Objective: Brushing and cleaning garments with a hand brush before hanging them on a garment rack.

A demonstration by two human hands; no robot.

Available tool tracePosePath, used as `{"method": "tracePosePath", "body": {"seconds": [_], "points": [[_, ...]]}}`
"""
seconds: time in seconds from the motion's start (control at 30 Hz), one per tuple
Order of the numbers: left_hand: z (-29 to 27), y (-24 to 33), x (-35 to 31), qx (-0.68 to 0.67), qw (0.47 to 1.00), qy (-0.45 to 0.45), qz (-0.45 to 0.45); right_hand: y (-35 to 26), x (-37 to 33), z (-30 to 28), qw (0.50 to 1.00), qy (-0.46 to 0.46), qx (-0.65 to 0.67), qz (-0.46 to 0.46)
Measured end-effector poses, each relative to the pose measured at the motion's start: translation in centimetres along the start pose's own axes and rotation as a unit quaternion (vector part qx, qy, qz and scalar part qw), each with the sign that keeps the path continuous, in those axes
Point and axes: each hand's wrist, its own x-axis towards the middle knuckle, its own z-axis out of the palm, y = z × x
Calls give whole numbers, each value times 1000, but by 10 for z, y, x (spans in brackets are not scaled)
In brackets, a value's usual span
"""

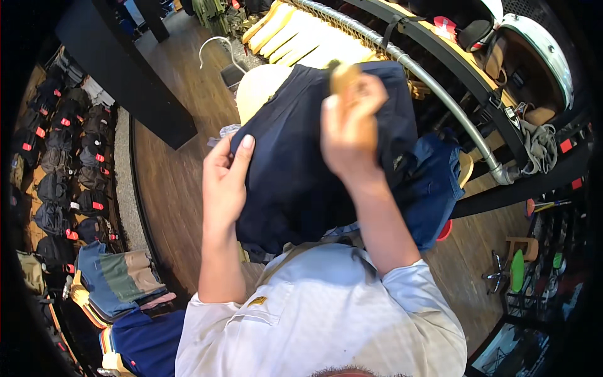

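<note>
A dark navy garment [295, 151] hangs spread out in front of my chest. My left hand [227, 173] is closed on its left edge, with the thumb lying over the cloth. From behind its upper left side comes a pale wooden hanger [260, 91] with a white curved hook [217, 41]. In front of the upper right part of the cloth is my right hand [353, 129], blurred, with its fingers curled around a small tan object [343, 76] with a dark end. What that object is cannot be made out. How the hanger sits in the cloth is hidden.
A metal rail [433, 81] with several wooden hangers [301, 38] stands ahead; a blue denim garment [430, 188] is right. A white helmet [540, 60] sits upper right. At left are a dark pillar [125, 69], shelved caps [56, 160] and folded clothes [122, 276].
</note>
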Motion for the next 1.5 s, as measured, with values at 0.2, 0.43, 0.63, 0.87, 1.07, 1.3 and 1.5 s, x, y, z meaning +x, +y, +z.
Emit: {"method": "tracePosePath", "body": {"seconds": [0.2, 0.43, 0.63, 0.87, 1.07, 1.3, 1.5], "points": [[-20, -3, 1, -54, 998, 34, 4, -19, -70, -1, 918, -332, 7, -216], [-17, -4, -29, -77, 997, 10, -22, 3, -29, 5, 950, -154, -93, -255], [-27, -16, -21, -81, 995, 44, -31, 5, 5, 0, 998, -52, 29, -21], [-21, -23, -29, -71, 997, 32, -24, 15, -31, 10, 965, -175, -116, -159], [-25, -26, -25, -83, 994, 50, -42, -2, -15, 11, 997, -13, 32, -70], [-18, -19, -37, -34, 998, 43, -20, 31, -29, 1, 974, -96, -145, -144], [-45, -28, -30, 40, 998, 38, -14, 71, 11, -28, 994, 33, -29, 100]]}}
